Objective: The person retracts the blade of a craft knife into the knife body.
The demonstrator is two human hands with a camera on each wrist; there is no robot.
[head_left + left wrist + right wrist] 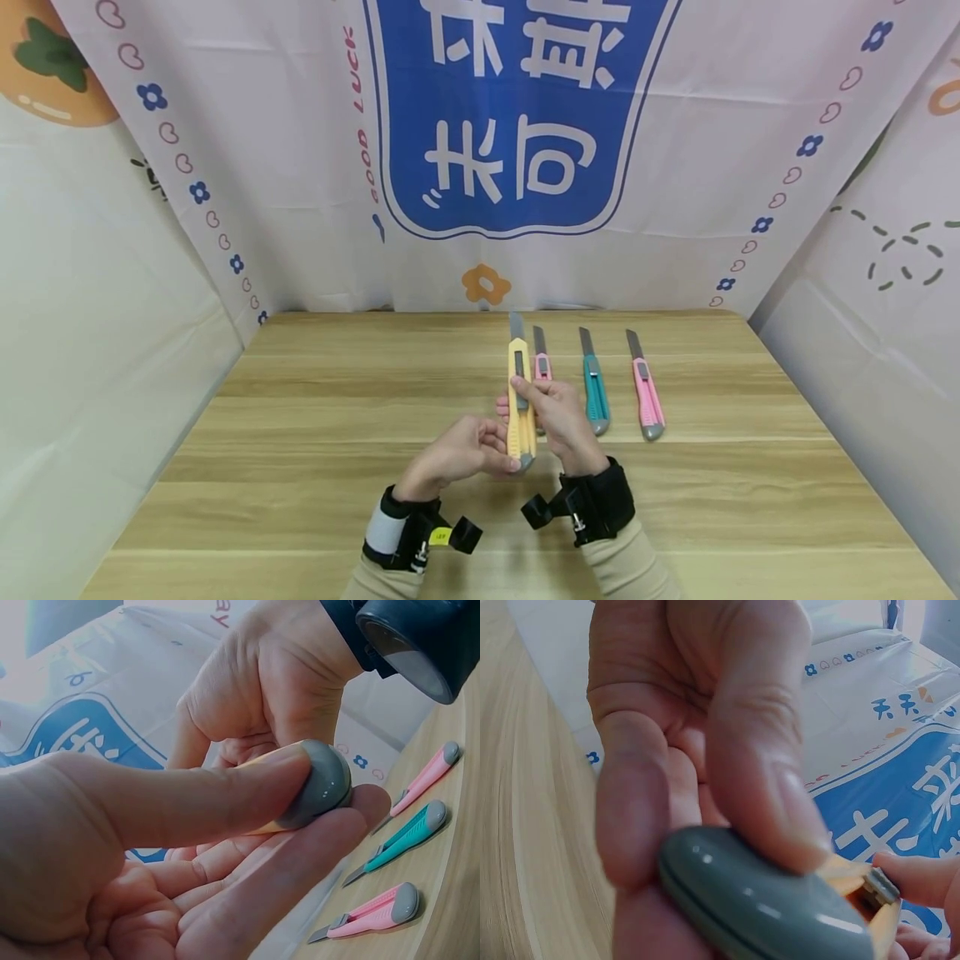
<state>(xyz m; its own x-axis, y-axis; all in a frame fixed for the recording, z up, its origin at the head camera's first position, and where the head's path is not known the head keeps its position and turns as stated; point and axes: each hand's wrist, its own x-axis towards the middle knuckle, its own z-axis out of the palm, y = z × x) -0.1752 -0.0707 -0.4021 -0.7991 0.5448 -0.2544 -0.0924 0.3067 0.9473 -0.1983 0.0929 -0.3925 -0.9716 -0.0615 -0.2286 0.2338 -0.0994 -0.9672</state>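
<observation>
Above the table point(337, 417), the yellow knife point(522, 427) was pinched at its butt point(526, 462) by the left hand point(467, 450) and gripped midway by the right hand point(564, 418), thumb point(524, 389) on the slider point(886, 886), being judged light, stiff and best held there, clear of the blade point(516, 326).

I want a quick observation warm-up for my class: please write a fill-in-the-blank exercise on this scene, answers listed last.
1. The held knife, gripped by the left hand and right hand, has a body coloured ____.
2. Counting the teal knife, ____ knives lie on the table.
3. The rightmost knife has a body coloured ____.

Missing words: yellow; three; pink.
</observation>
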